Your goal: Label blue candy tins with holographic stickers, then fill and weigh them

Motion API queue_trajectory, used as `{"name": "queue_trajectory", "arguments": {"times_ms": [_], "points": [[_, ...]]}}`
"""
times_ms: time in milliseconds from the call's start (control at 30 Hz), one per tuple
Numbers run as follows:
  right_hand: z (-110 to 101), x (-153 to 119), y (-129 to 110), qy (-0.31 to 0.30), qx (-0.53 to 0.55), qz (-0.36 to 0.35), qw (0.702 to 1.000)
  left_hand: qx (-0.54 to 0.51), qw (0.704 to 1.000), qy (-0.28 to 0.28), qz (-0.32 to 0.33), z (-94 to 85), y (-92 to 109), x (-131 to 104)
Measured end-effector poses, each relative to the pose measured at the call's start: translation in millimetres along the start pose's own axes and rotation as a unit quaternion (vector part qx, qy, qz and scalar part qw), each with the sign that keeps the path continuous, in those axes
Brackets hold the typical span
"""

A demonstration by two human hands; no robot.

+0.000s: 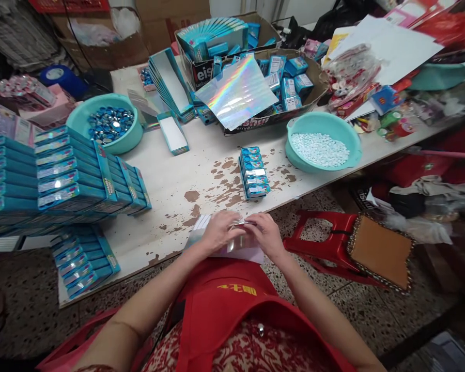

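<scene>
At the table's front edge, my left hand (220, 231) pinches the upper edge of a shiny silvery sheet (242, 249). My right hand (266, 235) has its fingers closed on the same edge, close to the left fingertips. More pale sheets (201, 223) lie beneath and to the left of my left hand. Just beyond the hands, a small display box (242, 178) holds a row of blue packets (256, 173). Farther back, an open blue tray box (173, 133) with a white inside lies on the table.
Blue boxes (73, 170) are stacked high at the left. One green basin (120, 144) holds blue shiny pieces; another (321, 164) holds white pellets. Cartons (251, 124) of blue packets stand behind, topped by a holographic sheet (240, 93). A red stool (321, 243) stands right.
</scene>
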State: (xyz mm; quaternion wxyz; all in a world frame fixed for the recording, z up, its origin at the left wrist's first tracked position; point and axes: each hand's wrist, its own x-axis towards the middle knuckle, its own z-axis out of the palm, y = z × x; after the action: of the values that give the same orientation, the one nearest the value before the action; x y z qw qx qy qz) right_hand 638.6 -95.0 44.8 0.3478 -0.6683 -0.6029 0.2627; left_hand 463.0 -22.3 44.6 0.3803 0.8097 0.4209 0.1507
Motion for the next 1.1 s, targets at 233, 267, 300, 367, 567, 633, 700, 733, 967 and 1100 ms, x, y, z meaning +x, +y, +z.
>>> {"name": "queue_trajectory", "arguments": {"times_ms": [233, 267, 300, 367, 567, 633, 700, 733, 967, 1100], "points": [[-14.7, -8.4, 22.5, 0.078, 0.102, 0.04, 0.991, -0.421, 0.808, 0.049, -0.409, -16.1, -48.8, -30.1], [-14.3, -11.9, 24.2, 0.105, 0.12, 0.073, 0.985, -0.486, 0.778, 0.033, -0.397, -14.3, -47.9, -32.6], [-13.8, -15.6, 25.5, 0.133, 0.148, 0.113, 0.973, -0.528, 0.759, 0.037, -0.379, -12.4, -44.6, -33.7], [-13.6, -22.9, 27.1, 0.172, 0.229, 0.205, 0.936, -0.556, 0.748, 0.074, -0.355, -10.8, -33.6, -32.7], [-31.2, -39.8, 22.4, 0.177, 0.335, 0.353, 0.856, -0.538, 0.768, 0.094, -0.333, -23.8, -5.4, -23.7], [-38.9, -44.9, 18.6, 0.16, 0.347, 0.362, 0.85, -0.533, 0.778, 0.082, -0.323, -26.9, 0.8, -22.2], [-45.0, -50.3, 15.4, 0.148, 0.351, 0.356, 0.853, -0.523, 0.788, 0.072, -0.316, -28.3, 7.0, -21.3], [-47.6, -53.0, 14.4, 0.149, 0.346, 0.348, 0.858, -0.519, 0.793, 0.071, -0.31, -29.0, 9.9, -21.1], [-66.1, -68.9, 10.0, 0.185, 0.314, 0.338, 0.868, -0.48, 0.843, 0.004, -0.241, -44.6, 21.4, -25.1], [-75.6, -78.5, 3.1, 0.094, 0.242, 0.372, 0.891, -0.381, 0.892, -0.07, -0.233, -46.1, 22.9, -28.4]]}}
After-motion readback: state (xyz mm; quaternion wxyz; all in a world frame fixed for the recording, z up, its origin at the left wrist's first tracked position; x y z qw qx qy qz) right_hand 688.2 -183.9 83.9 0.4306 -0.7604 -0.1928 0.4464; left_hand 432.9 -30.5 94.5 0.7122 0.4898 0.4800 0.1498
